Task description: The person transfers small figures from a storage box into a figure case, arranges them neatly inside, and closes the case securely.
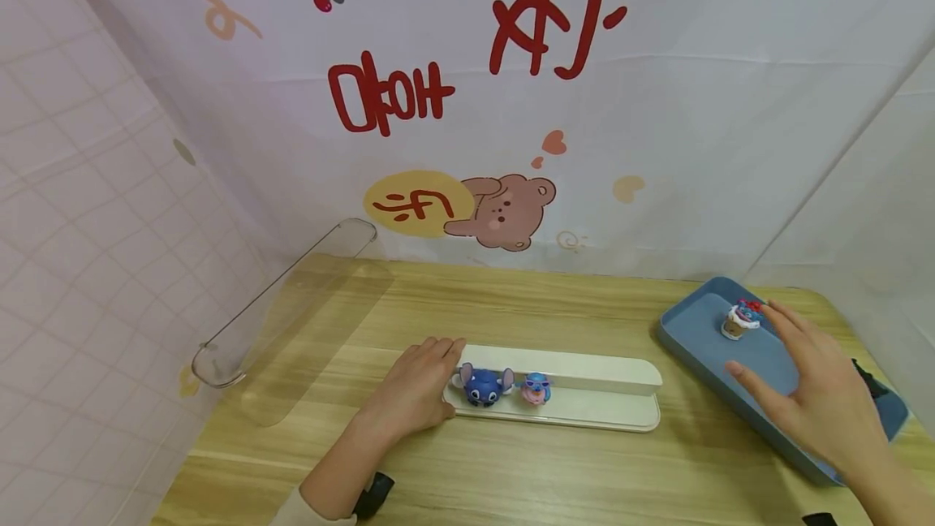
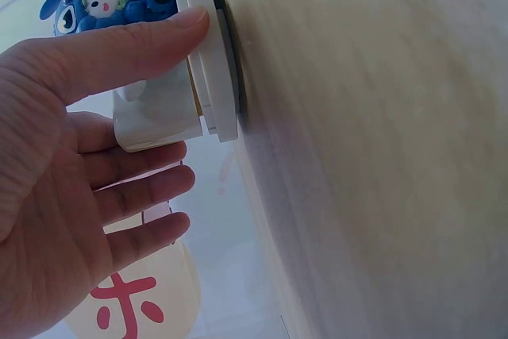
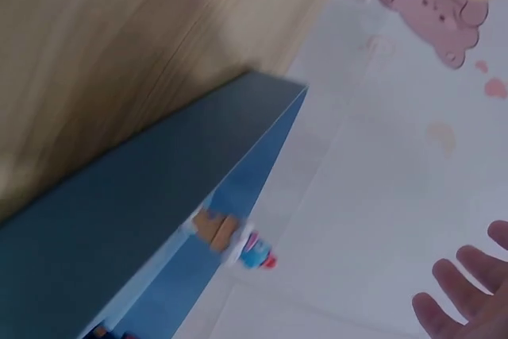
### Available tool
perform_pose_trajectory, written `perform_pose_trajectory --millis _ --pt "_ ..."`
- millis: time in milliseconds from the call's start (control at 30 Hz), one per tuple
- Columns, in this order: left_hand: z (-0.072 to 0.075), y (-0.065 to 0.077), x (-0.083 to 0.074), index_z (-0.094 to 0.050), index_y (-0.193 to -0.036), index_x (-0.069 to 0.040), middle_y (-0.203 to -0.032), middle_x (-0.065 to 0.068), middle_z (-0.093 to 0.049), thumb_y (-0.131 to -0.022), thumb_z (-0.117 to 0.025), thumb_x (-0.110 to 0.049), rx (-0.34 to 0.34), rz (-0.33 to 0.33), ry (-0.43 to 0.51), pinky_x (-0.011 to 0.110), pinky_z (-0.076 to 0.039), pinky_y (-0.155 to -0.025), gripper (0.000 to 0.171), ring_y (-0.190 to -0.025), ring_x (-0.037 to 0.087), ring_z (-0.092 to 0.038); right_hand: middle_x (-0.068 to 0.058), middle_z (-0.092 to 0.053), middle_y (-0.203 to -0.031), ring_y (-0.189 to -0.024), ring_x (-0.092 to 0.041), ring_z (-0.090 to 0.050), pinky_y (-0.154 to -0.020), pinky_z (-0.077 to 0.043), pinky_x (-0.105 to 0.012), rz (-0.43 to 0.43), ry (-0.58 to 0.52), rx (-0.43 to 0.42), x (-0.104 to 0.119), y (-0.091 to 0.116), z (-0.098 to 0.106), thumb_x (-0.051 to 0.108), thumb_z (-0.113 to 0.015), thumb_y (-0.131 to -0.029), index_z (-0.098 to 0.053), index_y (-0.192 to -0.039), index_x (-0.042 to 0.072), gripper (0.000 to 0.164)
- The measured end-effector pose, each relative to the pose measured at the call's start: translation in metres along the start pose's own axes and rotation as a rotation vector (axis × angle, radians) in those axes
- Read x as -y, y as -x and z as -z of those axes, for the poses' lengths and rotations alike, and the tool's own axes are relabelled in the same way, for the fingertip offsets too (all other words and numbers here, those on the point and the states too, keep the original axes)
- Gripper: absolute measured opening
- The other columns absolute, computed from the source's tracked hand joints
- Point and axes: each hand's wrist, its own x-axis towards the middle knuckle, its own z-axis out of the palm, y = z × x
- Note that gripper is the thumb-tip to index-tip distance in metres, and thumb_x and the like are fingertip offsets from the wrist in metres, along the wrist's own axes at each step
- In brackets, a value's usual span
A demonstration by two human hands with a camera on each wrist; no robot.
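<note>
My left hand [image 1: 411, 390] grips the left end of a white two-step display stand [image 1: 602, 408]. In the left wrist view its thumb [image 2: 171, 33] lies on the front edge and the fingers go behind the end. On the stand's lower step sit a dark blue big-eared figurine [image 1: 484, 388] and, to its right, a smaller blue-and-pink figurine [image 1: 536, 390]. Over the blue tray [image 1: 697, 319] hovers my right hand [image 1: 829, 396], fingers spread and holding nothing. Near its fingertips, a figurine in a brown cup with a red top [image 1: 741, 321] stands inside the tray.
A clear plastic cover [image 1: 307, 331] stands on the wooden table [image 1: 584, 469] at the left. Something dark [image 1: 869, 380] lies at the tray's right end, partly behind the right hand. A printed white curtain [image 1: 701, 144] closes off the back.
</note>
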Motion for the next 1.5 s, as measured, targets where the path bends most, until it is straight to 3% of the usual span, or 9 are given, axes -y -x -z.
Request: perform_pose_trajectory --millis 267,433,767,933,1133,1300,1367,1433,1500 --pt "-0.001 0.0 0.0 -0.048 -0.153 0.001 -0.142 0.014 -0.06 -0.072 -0.099 -0.026 0.001 0.003 -0.007 0.051 -0.048 -0.109 0.099 -0.13 0.031 -0.055 -0.035 -0.035 -0.16 -0.135 -0.067 -0.035 -0.119 -0.018 -0.072 -0.115 0.064 0.031 -0.033 0.012 0.014 0.032 -0.085 -0.087 -0.035 -0.156 -0.011 0.095" --pt "-0.003 -0.001 0.0 -0.049 -0.152 0.001 -0.141 0.014 -0.061 -0.072 -0.099 -0.026 -0.001 0.003 -0.013 0.051 -0.048 -0.108 0.098 -0.129 0.031 -0.056 -0.038 -0.024 -0.163 -0.144 -0.066 -0.022 -0.119 -0.01 -0.073 -0.219 0.104 0.056 -0.048 0.022 0.021 0.036 -0.081 -0.091 -0.024 -0.16 -0.01 0.101" --pt "-0.003 0.0 0.001 -0.049 -0.151 0.001 -0.141 0.013 -0.061 -0.072 -0.098 -0.026 0.002 0.004 -0.013 0.05 -0.049 -0.107 0.097 -0.128 0.03 -0.056 -0.038 -0.021 -0.163 -0.146 -0.062 -0.023 -0.12 -0.016 -0.07 -0.375 0.219 0.035 -0.082 0.041 0.023 0.057 -0.07 -0.095 -0.019 -0.162 -0.008 0.106" --pt "-0.003 0.001 0.0 -0.049 -0.152 0.001 -0.143 0.014 -0.059 -0.072 -0.098 -0.026 0.008 0.007 -0.005 0.051 -0.048 -0.108 0.098 -0.13 0.031 -0.055 -0.041 -0.025 -0.16 -0.143 -0.064 -0.027 -0.119 -0.019 -0.07 -0.391 0.229 0.012 -0.1 0.049 0.02 0.062 -0.07 -0.093 -0.022 -0.161 -0.01 0.11" --pt "-0.003 0.001 0.0 -0.049 -0.152 0.001 -0.143 0.014 -0.059 -0.072 -0.098 -0.026 0.007 0.013 -0.002 0.051 -0.048 -0.108 0.098 -0.13 0.032 -0.055 -0.045 -0.023 -0.158 -0.144 -0.064 -0.023 -0.118 -0.019 -0.073 -0.504 0.219 0.09 -0.113 0.054 0.018 0.051 -0.074 -0.095 -0.021 -0.159 -0.012 0.104" --pt "-0.002 0.001 0.0 -0.049 -0.152 0.001 -0.143 0.014 -0.06 -0.073 -0.098 -0.027 0.01 0.016 -0.005 0.051 -0.048 -0.109 0.097 -0.13 0.032 -0.055 -0.05 -0.036 -0.145 -0.131 -0.07 -0.036 -0.114 -0.026 -0.074 -0.435 0.19 0.026 -0.121 0.059 0.013 0.047 -0.069 -0.1 -0.035 -0.149 -0.02 0.09" --pt "-0.002 0.001 0.0 -0.048 -0.152 0.001 -0.143 0.014 -0.06 -0.073 -0.098 -0.027 0.01 0.018 -0.005 0.051 -0.047 -0.109 0.097 -0.13 0.031 -0.055 -0.051 -0.044 -0.137 -0.121 -0.07 -0.043 -0.113 -0.037 -0.065 -0.379 0.173 -0.02 -0.125 0.062 0.011 0.045 -0.069 -0.1 -0.042 -0.144 -0.022 0.085" --pt "-0.002 0.001 0.0 -0.048 -0.152 0.001 -0.143 0.014 -0.06 -0.073 -0.098 -0.027 0.01 0.019 -0.003 0.052 -0.047 -0.109 0.097 -0.131 0.032 -0.055 -0.051 -0.048 -0.129 -0.112 -0.068 -0.047 -0.103 -0.047 -0.043 -0.353 0.173 -0.035 -0.127 0.064 0.009 0.043 -0.071 -0.099 -0.046 -0.141 -0.022 0.081" --pt "-0.001 0.001 0.0 -0.048 -0.153 0.001 -0.144 0.014 -0.059 -0.074 -0.098 -0.026 0.012 0.02 0.002 0.052 -0.046 -0.11 0.097 -0.131 0.032 -0.054 -0.049 -0.051 -0.124 -0.106 -0.065 -0.05 -0.091 -0.038 -0.02 -0.335 0.164 -0.043 -0.129 0.065 0.008 0.04 -0.074 -0.098 -0.051 -0.136 -0.023 0.077"
